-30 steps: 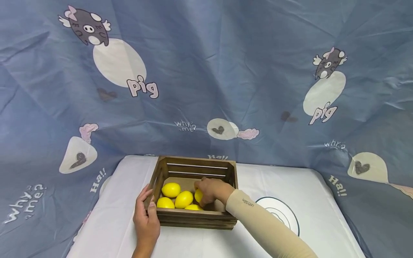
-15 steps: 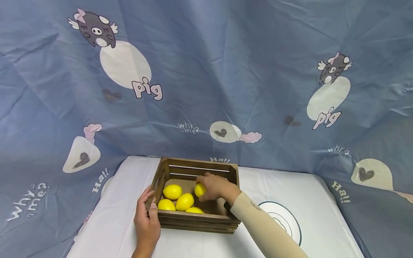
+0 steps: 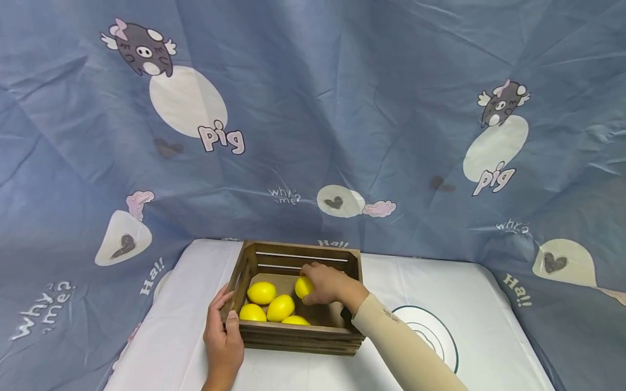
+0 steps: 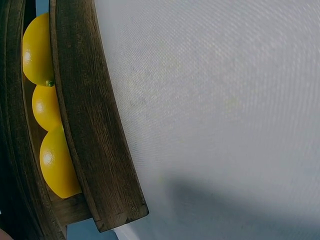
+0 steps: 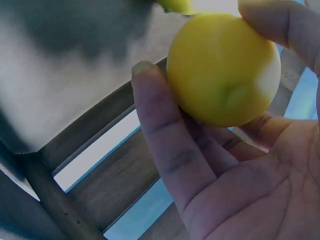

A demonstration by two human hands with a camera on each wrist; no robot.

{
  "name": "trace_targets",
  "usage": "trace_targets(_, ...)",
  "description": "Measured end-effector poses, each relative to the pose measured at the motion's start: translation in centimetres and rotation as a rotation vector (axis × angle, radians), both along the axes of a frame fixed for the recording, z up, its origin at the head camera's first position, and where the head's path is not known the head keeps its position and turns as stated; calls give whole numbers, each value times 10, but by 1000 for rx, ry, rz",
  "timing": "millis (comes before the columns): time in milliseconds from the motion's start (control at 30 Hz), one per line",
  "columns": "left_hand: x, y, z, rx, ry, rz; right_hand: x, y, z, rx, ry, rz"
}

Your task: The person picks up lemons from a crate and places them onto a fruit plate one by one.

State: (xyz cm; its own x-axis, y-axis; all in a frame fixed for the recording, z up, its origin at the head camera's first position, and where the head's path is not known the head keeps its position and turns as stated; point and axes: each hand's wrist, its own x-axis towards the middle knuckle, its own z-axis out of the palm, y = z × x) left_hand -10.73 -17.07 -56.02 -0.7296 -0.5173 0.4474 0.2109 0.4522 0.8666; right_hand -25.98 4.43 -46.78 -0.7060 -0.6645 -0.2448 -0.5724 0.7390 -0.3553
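A slatted wooden crate (image 3: 303,338) stands on the white-covered table, with several yellow lemons (image 3: 261,292) lying together in its left half. Inside the crate, my right hand (image 3: 329,283) pinches one lemon (image 5: 225,70) between thumb and fingers; its far end points at the right wrist camera. At the crate's front left corner, my left hand (image 3: 223,339) grips the wood, thumb at the front and fingers along the left side. The left wrist view shows lemons (image 4: 60,165) behind the crate's slats, but almost nothing of the left hand.
A white round shape with dark rings (image 3: 427,336) lies on the table right of the crate, partly behind the right sleeve (image 3: 406,347). A blue printed curtain (image 3: 274,136) hangs close behind the crate.
The right hand has raised its lemon slightly off the others and drawn it a little back and right. The left hand keeps its place on the crate.
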Motion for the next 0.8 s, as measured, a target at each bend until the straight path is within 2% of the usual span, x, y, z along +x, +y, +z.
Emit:
trace_targets(333, 0, 1, -1, -3, -17, 9, -2, 3, 5, -81, 19, 28)
trace_targets(567, 0, 1, -2, -12, 17, 6, -1, 7, 12, -185, 32, 34)
trace_targets(800, 0, 1, -1, -18, 36, 3, 3, 8, 24, -225, 36, 51)
